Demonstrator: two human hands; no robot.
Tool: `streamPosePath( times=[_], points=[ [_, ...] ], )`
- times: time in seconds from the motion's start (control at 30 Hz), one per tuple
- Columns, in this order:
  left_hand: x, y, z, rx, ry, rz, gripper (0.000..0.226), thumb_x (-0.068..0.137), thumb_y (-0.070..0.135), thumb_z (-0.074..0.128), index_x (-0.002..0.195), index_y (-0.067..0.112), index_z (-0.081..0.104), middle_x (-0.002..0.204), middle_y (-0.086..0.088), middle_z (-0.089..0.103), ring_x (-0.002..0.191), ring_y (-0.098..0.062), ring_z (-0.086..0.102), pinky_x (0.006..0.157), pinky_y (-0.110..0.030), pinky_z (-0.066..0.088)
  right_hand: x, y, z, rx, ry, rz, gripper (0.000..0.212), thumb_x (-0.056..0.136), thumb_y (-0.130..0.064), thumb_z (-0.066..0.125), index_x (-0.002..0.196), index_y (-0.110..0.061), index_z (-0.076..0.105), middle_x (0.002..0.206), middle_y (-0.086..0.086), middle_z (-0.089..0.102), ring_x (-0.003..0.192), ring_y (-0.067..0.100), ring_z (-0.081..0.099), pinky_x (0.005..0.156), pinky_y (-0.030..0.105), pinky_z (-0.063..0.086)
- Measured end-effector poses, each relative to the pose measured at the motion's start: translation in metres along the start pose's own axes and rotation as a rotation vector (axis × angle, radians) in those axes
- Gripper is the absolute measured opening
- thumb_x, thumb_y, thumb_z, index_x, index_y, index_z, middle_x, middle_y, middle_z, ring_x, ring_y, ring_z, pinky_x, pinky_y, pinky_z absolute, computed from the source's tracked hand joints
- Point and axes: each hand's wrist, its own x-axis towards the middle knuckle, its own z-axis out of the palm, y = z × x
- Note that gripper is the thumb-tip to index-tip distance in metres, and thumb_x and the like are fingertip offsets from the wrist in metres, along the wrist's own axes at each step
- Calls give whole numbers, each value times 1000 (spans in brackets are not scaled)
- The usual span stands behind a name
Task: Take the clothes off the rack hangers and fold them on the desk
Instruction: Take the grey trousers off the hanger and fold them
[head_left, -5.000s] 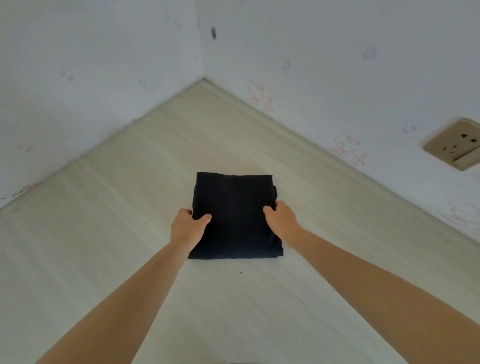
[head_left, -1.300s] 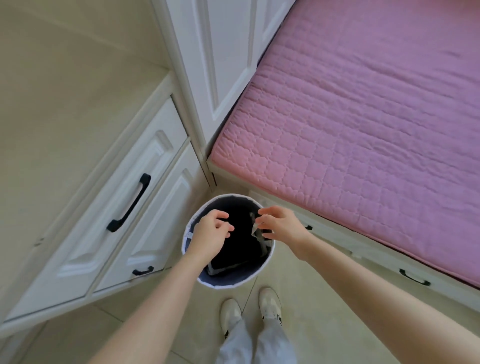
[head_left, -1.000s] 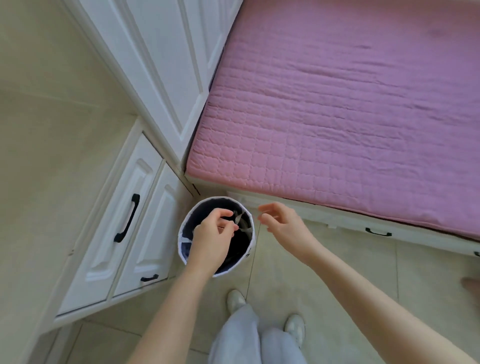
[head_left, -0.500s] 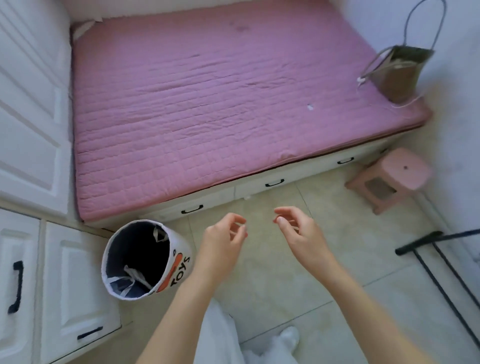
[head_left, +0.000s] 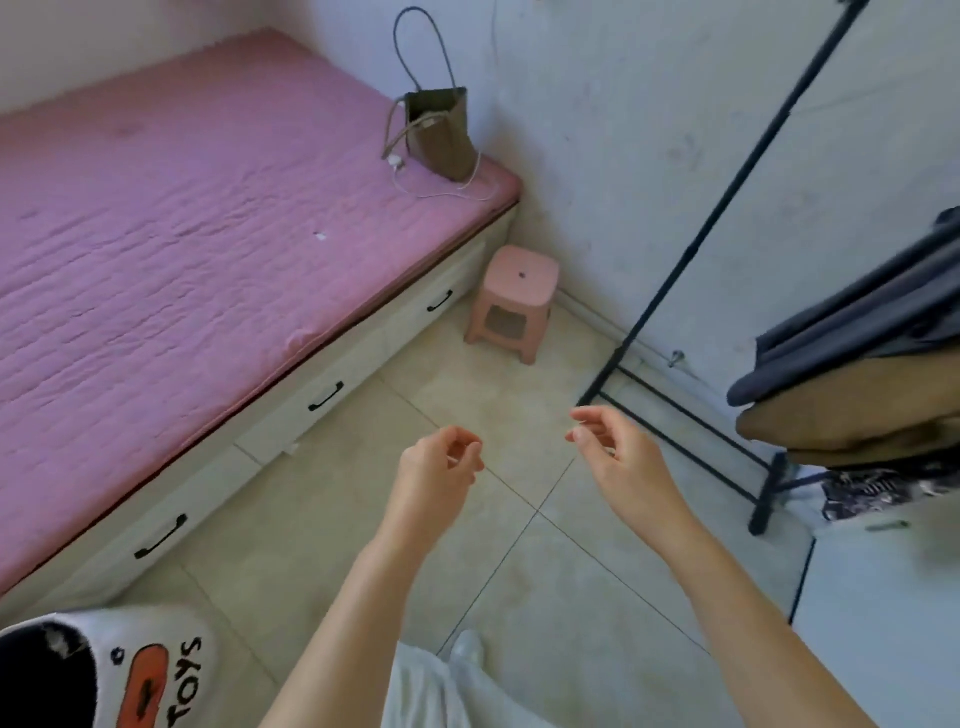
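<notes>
Grey cloth: a dark grey garment (head_left: 862, 312) hangs at the right edge of view on the rack (head_left: 727, 208); below it a tan garment (head_left: 852, 410), and under that a dark patterned piece (head_left: 883, 488).
Look of clothes: all three blurred; the grey one shows long diagonal folds and looks soft and limp. Hangers not visible, so how each piece is hung cannot be told.
Rack: thin black pole running diagonally up the wall, with black base bars on the tiled floor.
Left hand (head_left: 436, 467): left of the rack base, over the floor; grip loosely curled, fingertips near the thumb, nothing in it.
Right hand (head_left: 618, 457): nearer the rack, just short of its base bars; grip half open, fingers bent, nothing in it.
Other items, placed from the rack: pink stool (head_left: 514, 301) to its left by the wall; bed (head_left: 208, 208) further left; toy bin (head_left: 104, 670) far left, at the bottom edge.
Counter: not in view.
Step (judged): reaching for the next garment.
Risk 1: pulling cloth off without freeing the hanger could snag the neckline or tip the light rack.
Risk 2: limp cloth may trail onto the floor while carried.
Risk 3: feet could catch the base bars.
</notes>
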Motion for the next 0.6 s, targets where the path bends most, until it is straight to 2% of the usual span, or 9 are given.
streamPosePath(
  times=[0.13, 0.27, 0.33, 0.4, 0.5, 0.6],
  points=[
    [19, 53, 69, 56, -159, 93, 15, 95, 20, 56, 84, 23, 65, 75, 7, 69, 70, -15, 66, 56, -18, 47, 7, 23, -73, 51, 167, 39, 20, 97, -25, 51, 117, -28, 55, 106, -5, 65, 98, -2, 58, 75, 2, 41],
    [52, 111, 130, 145, -304, 207, 14, 96, 24, 54, 87, 28, 63, 78, 11, 69, 73, -8, 66, 67, -27, 53, 29, 40, -148, 53, 355, 47, 17, 97, -25, 52, 113, -30, 55, 106, -3, 65, 101, 5, 59, 90, 22, 46],
    [72, 147, 165, 182, -367, 280, 13, 96, 25, 53, 90, 28, 64, 79, 13, 69, 73, -7, 66, 69, -30, 55, 44, 46, -193, 44, 444, 62, 17, 97, -26, 52, 114, -29, 55, 106, -4, 65, 102, 7, 59, 92, 26, 45],
    [87, 172, 185, 185, -399, 314, 13, 96, 24, 53, 89, 27, 64, 81, 12, 70, 74, -12, 67, 66, -31, 55, 60, 45, -223, 26, 488, 72, 19, 97, -27, 52, 115, -27, 57, 107, -6, 65, 105, 8, 58, 94, 28, 45],
    [115, 221, 225, 194, -451, 409, 11, 94, 24, 55, 89, 27, 64, 83, 10, 69, 77, -12, 66, 66, -29, 55, 92, 44, -278, 5, 587, 89, 24, 98, -29, 50, 120, -24, 57, 110, -5, 65, 104, 8, 58, 88, 24, 43],
    [140, 274, 264, 232, -508, 505, 10, 95, 27, 55, 100, 25, 64, 84, 17, 63, 78, -6, 63, 59, -15, 48, 123, 40, -335, -16, 687, 106, 27, 98, -27, 49, 123, -20, 57, 110, -4, 63, 95, 5, 57, 77, 17, 42]
  ],
)
